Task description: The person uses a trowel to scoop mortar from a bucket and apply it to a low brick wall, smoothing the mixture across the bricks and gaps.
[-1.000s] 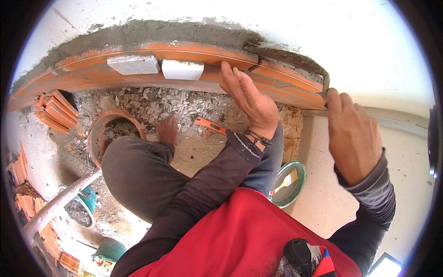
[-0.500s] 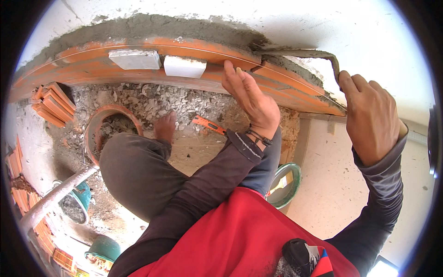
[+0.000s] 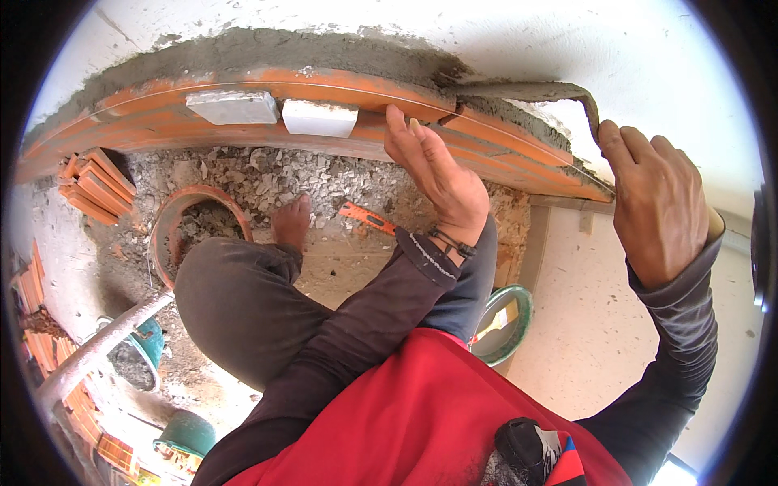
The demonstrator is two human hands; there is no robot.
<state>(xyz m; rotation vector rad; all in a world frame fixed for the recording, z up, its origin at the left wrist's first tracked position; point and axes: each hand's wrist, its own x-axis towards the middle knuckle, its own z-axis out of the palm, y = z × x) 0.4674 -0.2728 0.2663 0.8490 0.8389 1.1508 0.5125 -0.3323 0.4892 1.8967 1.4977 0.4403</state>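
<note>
A: Where is the trowel (image 3: 559, 91)?

B: Near the right end of the brick row (image 3: 502, 136), its smeared blade lying along the grey mortar (image 3: 527, 121) beside the white wall (image 3: 583, 40).

A: What has hold of it?

B: The right hand (image 3: 660, 202), fingers curled closed on the handle, which is mostly hidden in the grip.

A: And the left hand (image 3: 442, 174)?

B: Mostly open, fingers close together, with nothing visible in it. The fingertips are at the face of the bricks; I can't tell whether they touch.

A: Anything beside it?

B: Two white blocks (image 3: 320, 118), side by side against the bricks to its left, and a thin string (image 3: 356, 87) running along the row.

A: Farther out?

B: An orange tool (image 3: 369, 217) on the floor (image 3: 332, 275), a bucket (image 3: 528, 312) with a brush (image 3: 496, 322) in it, a round tub (image 3: 168, 212) left of the bare foot (image 3: 290, 223), and loose bricks (image 3: 97, 190) stacked beyond the tub.
</note>
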